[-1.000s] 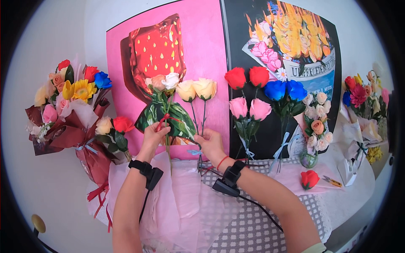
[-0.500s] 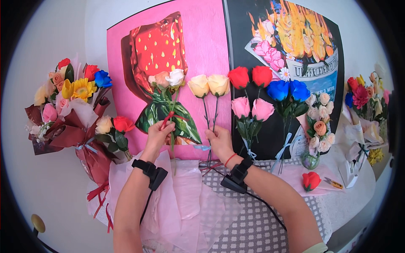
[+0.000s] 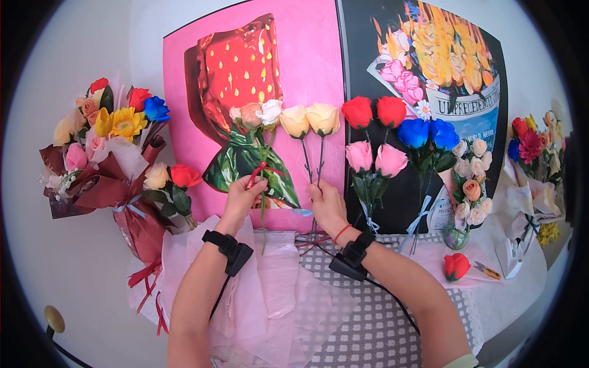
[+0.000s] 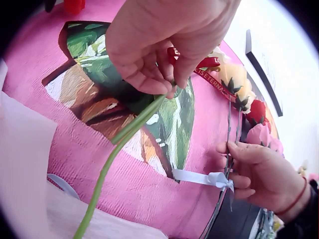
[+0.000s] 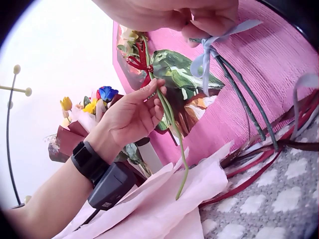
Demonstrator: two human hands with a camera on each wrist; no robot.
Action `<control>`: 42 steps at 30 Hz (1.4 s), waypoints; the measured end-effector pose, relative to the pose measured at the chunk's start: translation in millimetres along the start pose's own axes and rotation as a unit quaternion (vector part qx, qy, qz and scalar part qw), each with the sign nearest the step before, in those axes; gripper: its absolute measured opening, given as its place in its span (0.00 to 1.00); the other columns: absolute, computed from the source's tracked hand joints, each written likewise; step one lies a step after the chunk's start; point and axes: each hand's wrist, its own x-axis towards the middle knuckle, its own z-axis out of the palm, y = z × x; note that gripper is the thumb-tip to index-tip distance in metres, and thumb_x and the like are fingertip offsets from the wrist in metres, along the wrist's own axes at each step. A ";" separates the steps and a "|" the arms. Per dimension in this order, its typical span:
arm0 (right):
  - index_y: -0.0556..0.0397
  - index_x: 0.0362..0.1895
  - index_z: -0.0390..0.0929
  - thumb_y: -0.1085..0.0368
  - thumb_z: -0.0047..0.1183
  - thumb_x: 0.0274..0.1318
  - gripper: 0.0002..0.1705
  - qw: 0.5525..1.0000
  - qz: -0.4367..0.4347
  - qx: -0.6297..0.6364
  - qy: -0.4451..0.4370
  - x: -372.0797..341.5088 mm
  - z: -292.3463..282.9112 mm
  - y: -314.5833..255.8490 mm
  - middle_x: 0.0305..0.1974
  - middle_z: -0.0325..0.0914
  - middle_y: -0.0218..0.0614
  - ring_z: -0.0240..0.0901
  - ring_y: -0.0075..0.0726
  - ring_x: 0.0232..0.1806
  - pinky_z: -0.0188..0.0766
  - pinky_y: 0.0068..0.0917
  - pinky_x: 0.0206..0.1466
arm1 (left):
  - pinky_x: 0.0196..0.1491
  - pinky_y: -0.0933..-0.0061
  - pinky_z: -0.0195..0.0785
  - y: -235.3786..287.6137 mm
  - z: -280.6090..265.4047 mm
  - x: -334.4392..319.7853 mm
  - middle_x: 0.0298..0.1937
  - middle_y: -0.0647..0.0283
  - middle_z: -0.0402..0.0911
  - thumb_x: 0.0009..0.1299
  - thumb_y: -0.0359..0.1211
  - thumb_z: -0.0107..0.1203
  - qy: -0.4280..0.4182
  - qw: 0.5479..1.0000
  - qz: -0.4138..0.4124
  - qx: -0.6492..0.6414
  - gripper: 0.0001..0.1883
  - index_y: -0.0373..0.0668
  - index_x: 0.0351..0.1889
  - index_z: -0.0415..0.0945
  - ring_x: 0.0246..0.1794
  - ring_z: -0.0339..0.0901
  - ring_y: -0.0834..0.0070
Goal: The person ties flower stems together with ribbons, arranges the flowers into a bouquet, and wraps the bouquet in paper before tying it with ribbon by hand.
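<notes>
My left hand [image 3: 244, 199] pinches the green stems [image 4: 124, 132] of a small bunch of roses, just below their red ribbon bow [image 3: 262, 167]. A white rose [image 3: 269, 113] and a peach rose [image 3: 250, 115] top this bunch. My right hand [image 3: 328, 205] pinches the dark stems [image 4: 229, 119] of two cream roses [image 3: 323, 118], which stand upright beside the white rose. A pale blue ribbon bow [image 4: 219, 180] ties those stems low down, by the fingers of the right hand. Both bunches are in front of a pink painting [image 3: 313, 55].
Red and pink roses [image 3: 391, 161] and blue roses [image 3: 413, 132] stand to the right, with a glass vase [image 3: 456, 237] beyond. A loose red rose [image 3: 456, 267] and snips [image 3: 488, 271] lie on the table. Pink wrapping paper [image 3: 245, 288] spreads in front; a wrapped bouquet [image 3: 138, 224] stands left.
The cream roses rose slightly and shifted right with my right hand, away from the white rose, then the gap narrowed again. Both hands keep their grips. The head view has turned slightly.
</notes>
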 end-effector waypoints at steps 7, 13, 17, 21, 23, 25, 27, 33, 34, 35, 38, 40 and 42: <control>0.55 0.32 0.70 0.56 0.42 0.54 0.15 1.000 0.005 -0.020 -0.016 -1.4 1.3 9.5 0.29 0.72 0.55 0.68 0.63 0.34 0.62 0.51 0.35 | 0.23 0.88 0.61 -9.7 4.2 0.5 0.25 0.72 0.76 0.62 0.35 0.55 0.004 1.000 0.011 0.008 0.06 0.44 0.30 0.74 0.18 0.66 0.90; 0.54 0.32 0.68 0.54 0.42 0.54 0.16 1.000 0.002 0.000 0.005 -5.9 0.8 6.1 0.26 0.72 0.53 0.69 0.62 0.32 0.61 0.50 0.32 | 0.24 0.87 0.63 -15.8 1.8 2.6 0.26 0.72 0.75 0.62 0.35 0.54 0.013 1.000 0.015 0.004 0.06 0.44 0.31 0.73 0.19 0.66 0.90; 0.56 0.30 0.70 0.55 0.44 0.53 0.15 1.000 -0.014 0.003 0.025 0.1 6.9 16.2 0.22 0.72 0.46 0.70 0.49 0.27 0.63 0.40 0.29 | 0.24 0.87 0.63 -15.4 3.1 1.7 0.25 0.72 0.75 0.63 0.35 0.54 0.016 1.000 0.016 -0.001 0.05 0.44 0.31 0.72 0.19 0.66 0.90; 0.57 0.28 0.72 0.57 0.46 0.52 0.15 0.999 -0.014 0.001 0.031 0.7 6.4 15.2 0.19 0.72 0.40 0.72 0.38 0.22 0.64 0.32 0.26 | 0.24 0.86 0.63 -15.9 1.4 2.0 0.25 0.72 0.75 0.63 0.35 0.53 0.019 1.000 0.018 0.008 0.05 0.44 0.31 0.71 0.19 0.66 0.90; 0.57 0.28 0.72 0.57 0.47 0.52 0.14 0.999 -0.015 0.000 0.032 -2.0 4.4 12.9 0.19 0.72 0.40 0.72 0.39 0.22 0.64 0.33 0.26 | 0.25 0.86 0.64 -15.4 0.3 1.4 0.25 0.72 0.75 0.63 0.34 0.53 0.031 0.999 0.016 0.011 0.05 0.44 0.31 0.72 0.19 0.66 0.89; 0.57 0.28 0.72 0.58 0.47 0.51 0.14 0.999 -0.014 -0.001 0.032 -4.8 2.2 11.2 0.19 0.72 0.40 0.72 0.39 0.22 0.64 0.33 0.27 | 0.24 0.87 0.62 -15.8 -0.9 1.5 0.25 0.72 0.75 0.63 0.35 0.54 0.034 0.999 0.016 0.010 0.05 0.44 0.31 0.72 0.18 0.66 0.89; 0.57 0.27 0.71 0.57 0.48 0.51 0.14 0.999 -0.024 0.000 0.031 -6.6 0.2 9.6 0.19 0.73 0.41 0.72 0.41 0.23 0.64 0.33 0.27 | 0.23 0.87 0.61 -15.3 -1.1 0.6 0.25 0.72 0.75 0.63 0.35 0.54 0.037 0.999 0.015 0.008 0.06 0.44 0.31 0.72 0.18 0.65 0.90; 0.53 0.31 0.71 0.55 0.49 0.49 0.14 1.000 -0.006 -0.007 0.010 -6.4 -4.7 5.7 0.26 0.76 0.42 0.73 0.50 0.31 0.66 0.40 0.32 | 0.20 0.88 0.54 -13.9 0.4 -2.0 0.25 0.73 0.75 0.61 0.36 0.56 0.024 0.999 0.007 0.028 0.06 0.45 0.30 0.73 0.17 0.64 0.90; 0.53 0.31 0.71 0.55 0.49 0.49 0.14 1.000 -0.006 -0.007 0.010 -6.3 -4.8 5.9 0.26 0.76 0.42 0.73 0.50 0.31 0.66 0.40 0.32 | 0.21 0.88 0.55 -13.5 0.3 -2.3 0.24 0.73 0.74 0.61 0.35 0.56 0.022 0.999 0.004 0.025 0.06 0.45 0.30 0.73 0.17 0.64 0.90; 0.52 0.31 0.71 0.55 0.49 0.49 0.14 1.000 -0.005 -0.007 0.009 -6.2 -4.8 6.3 0.27 0.76 0.42 0.73 0.49 0.31 0.66 0.40 0.32 | 0.21 0.87 0.55 -13.4 0.1 -2.5 0.24 0.73 0.74 0.61 0.35 0.56 0.021 1.000 0.002 0.022 0.05 0.44 0.30 0.74 0.18 0.64 0.90; 0.54 0.29 0.71 0.56 0.51 0.48 0.14 1.000 -0.009 -0.004 0.024 -6.1 -3.1 7.1 0.24 0.75 0.41 0.73 0.45 0.28 0.66 0.36 0.30 | 0.21 0.86 0.56 -16.6 -0.9 -0.7 0.22 0.74 0.73 0.62 0.34 0.55 0.018 0.999 0.002 0.031 0.05 0.44 0.30 0.75 0.18 0.64 0.90; 0.56 0.27 0.71 0.57 0.52 0.47 0.14 0.999 -0.015 0.000 0.038 -5.8 -3.7 6.6 0.22 0.74 0.40 0.73 0.41 0.25 0.65 0.33 0.29 | 0.22 0.85 0.57 -16.4 -1.1 -0.3 0.21 0.73 0.72 0.62 0.32 0.54 0.022 0.999 0.008 0.035 0.04 0.42 0.29 0.75 0.18 0.63 0.89; 0.52 0.31 0.72 0.55 0.50 0.48 0.14 1.000 0.010 -0.007 0.006 -5.7 -5.8 5.5 0.26 0.76 0.41 0.73 0.48 0.30 0.66 0.39 0.32 | 0.22 0.84 0.57 -14.5 -1.3 0.3 0.20 0.73 0.72 0.62 0.31 0.54 0.026 0.999 0.013 0.040 0.04 0.40 0.28 0.75 0.18 0.63 0.88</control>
